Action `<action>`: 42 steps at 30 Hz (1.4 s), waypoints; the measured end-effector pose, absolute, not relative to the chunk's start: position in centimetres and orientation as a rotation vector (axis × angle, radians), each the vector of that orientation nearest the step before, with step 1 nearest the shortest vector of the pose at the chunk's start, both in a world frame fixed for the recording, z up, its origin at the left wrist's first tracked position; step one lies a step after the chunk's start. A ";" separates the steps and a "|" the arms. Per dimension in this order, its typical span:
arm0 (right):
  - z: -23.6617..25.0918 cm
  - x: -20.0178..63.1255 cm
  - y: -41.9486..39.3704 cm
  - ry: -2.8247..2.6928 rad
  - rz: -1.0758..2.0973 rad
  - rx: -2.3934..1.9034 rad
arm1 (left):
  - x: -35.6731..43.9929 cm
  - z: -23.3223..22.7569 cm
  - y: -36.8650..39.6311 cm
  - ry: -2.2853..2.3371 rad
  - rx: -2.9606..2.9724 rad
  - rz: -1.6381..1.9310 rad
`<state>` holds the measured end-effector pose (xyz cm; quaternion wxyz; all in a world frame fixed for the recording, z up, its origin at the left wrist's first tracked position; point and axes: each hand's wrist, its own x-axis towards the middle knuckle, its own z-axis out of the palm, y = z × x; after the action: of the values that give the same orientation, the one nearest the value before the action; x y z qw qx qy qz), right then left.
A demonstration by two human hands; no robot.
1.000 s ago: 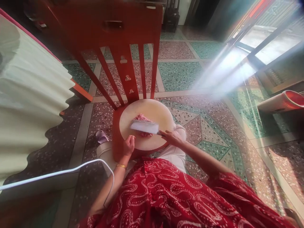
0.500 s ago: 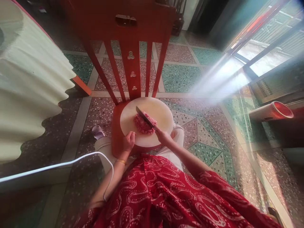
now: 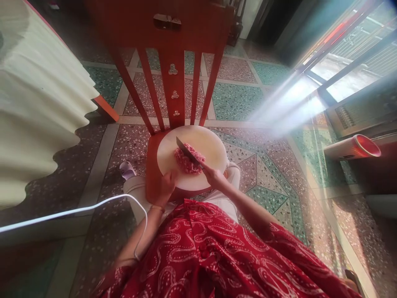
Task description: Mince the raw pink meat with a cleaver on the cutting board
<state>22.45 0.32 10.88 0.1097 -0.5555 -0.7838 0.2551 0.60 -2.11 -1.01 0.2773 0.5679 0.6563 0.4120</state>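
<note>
One red chair [image 3: 173, 82] stands ahead, and its seat carries one round board [image 3: 214, 149], with a strip of seat showing left of the rim. One heap of minced meat [image 3: 184, 162] sits mid-board, bare surface all around it, widest at far right. One cleaver [image 3: 187, 153] slants across the heap, tip to far left; its depth is unclear. Of two hands, the right hand [image 3: 214, 177] grips the handle by the near right rim; the left hand [image 3: 168, 183] is curled at the near left rim.
</note>
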 end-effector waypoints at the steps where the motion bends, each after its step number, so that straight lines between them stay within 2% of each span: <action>1: 11.7 22.3 0.5 -2.255 0.721 -1.560 | 0.6 -1.0 -2.1 1.752 1.516 1.104; 4: 13.3 22.0 0.5 -2.153 0.543 -1.325 | 0.6 -1.2 -2.1 1.748 1.510 1.115; 6: 12.7 22.2 0.2 -2.178 0.494 -1.316 | 0.6 -1.3 -2.1 1.751 1.507 1.124; 11: 10.1 23.1 -0.2 -2.375 0.720 -1.590 | 0.6 -0.9 -2.1 1.764 1.544 1.131; 17: 11.5 23.2 -0.4 -2.271 0.515 -1.358 | 0.7 -0.8 -2.0 1.743 1.516 1.154; 22: 9.5 23.9 -1.0 -2.503 0.661 -1.617 | 0.7 -1.0 -2.2 1.765 1.525 1.136; 29: 11.6 23.5 -0.2 -2.105 0.545 -1.371 | 0.6 -1.2 -2.0 1.734 1.517 1.108; 35: 9.7 23.5 -0.4 -2.201 0.832 -1.597 | 0.6 -0.9 -2.1 1.767 1.542 1.089; 39: 12.1 23.1 -0.6 -2.118 0.703 -1.375 | 0.6 -1.1 -2.0 1.743 1.530 1.090; 42: 11.4 23.0 -1.1 -2.165 0.683 -1.399 | 0.8 -1.3 -2.0 1.760 1.510 1.103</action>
<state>23.01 -1.11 11.35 0.2350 -0.5099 -0.7891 0.2490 0.79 -2.00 -1.28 0.2830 0.5639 0.6574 0.4120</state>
